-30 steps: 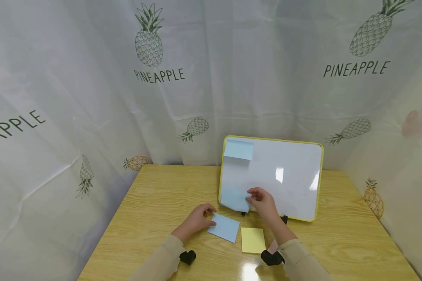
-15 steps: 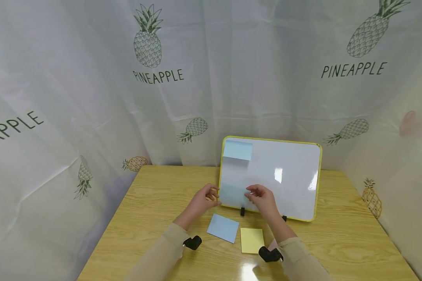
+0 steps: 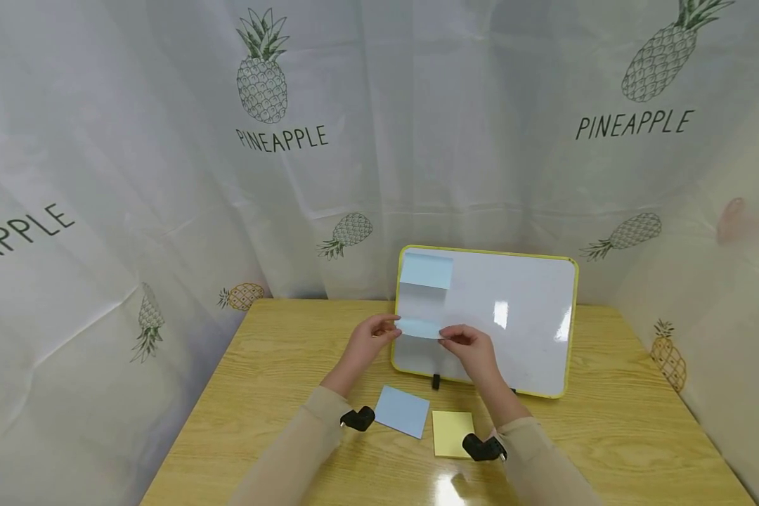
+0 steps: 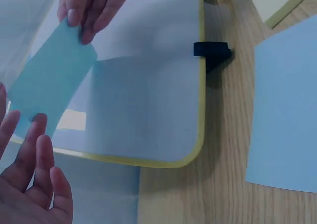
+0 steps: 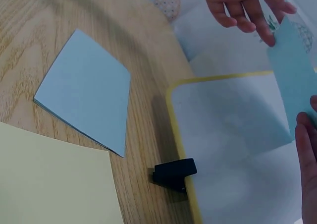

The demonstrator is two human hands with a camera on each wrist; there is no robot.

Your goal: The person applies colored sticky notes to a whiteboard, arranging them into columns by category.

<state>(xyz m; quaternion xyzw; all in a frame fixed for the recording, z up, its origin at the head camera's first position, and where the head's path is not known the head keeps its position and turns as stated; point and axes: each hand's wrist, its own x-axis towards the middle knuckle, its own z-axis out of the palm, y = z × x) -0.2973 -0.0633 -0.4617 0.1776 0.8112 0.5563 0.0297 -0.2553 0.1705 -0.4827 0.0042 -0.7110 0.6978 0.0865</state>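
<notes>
Both hands hold a light blue sticky note [image 3: 420, 329] by its opposite ends, in front of the lower left of a yellow-framed whiteboard [image 3: 509, 302]. My left hand [image 3: 368, 342] pinches the left end between thumb and fingers. At the other end, my right hand [image 3: 472, 348] pinches the edge with thumb and forefinger. Seen from the left wrist, the sheet [image 4: 54, 73] stretches between the two hands, over the board. Another light blue note [image 3: 426, 272] is stuck at the board's upper left corner, its lower edge lifting off the surface.
On the wooden table [image 3: 278, 379] below the board lie a blue sticky-note pad [image 3: 401, 412] and a yellow pad [image 3: 452, 433]. A black foot [image 3: 436, 381] props the board's lower edge. Behind hangs a white curtain [image 3: 417, 140] printed with pineapples.
My left hand has left the blue pad, risen to the board and taken the note's left end. The held note has moved up the board, with my right hand still on it.
</notes>
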